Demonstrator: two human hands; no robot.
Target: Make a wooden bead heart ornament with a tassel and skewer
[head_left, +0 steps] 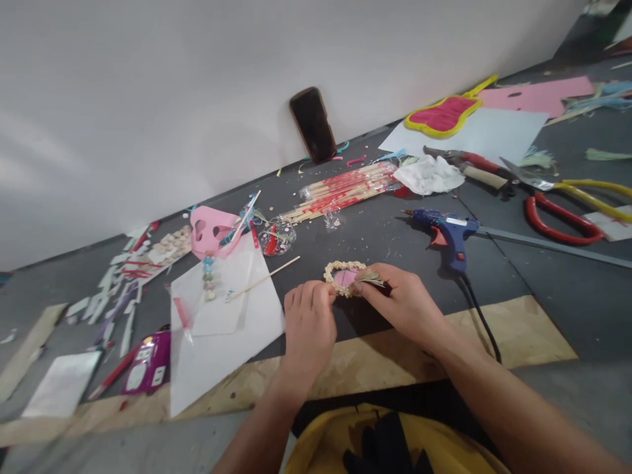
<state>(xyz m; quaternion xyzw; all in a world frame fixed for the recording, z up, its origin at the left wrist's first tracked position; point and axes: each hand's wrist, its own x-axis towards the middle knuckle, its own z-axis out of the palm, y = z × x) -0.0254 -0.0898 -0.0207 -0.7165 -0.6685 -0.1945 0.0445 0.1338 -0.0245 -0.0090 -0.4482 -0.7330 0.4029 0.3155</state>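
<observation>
My left hand (309,319) is closed in a pinch on the left edge of a small pink heart piece (345,276) rimmed with pale beads. My right hand (402,299) is also closed, pinching a small tuft of straw-coloured fibres (371,278) against the heart's right side. Both hands rest low on the dark mat (375,237), near the wooden board's edge. A blue hot glue gun (449,232) lies just right of my right hand, its cord running toward me.
A white paper sheet (217,336) with a thin stick lies to the left. Behind are a packet of bamboo sticks (340,187), a pink mask (210,230), a phone (312,125) leaning on the wall, pliers and red-yellow shears (563,197) at right, and scraps at far left.
</observation>
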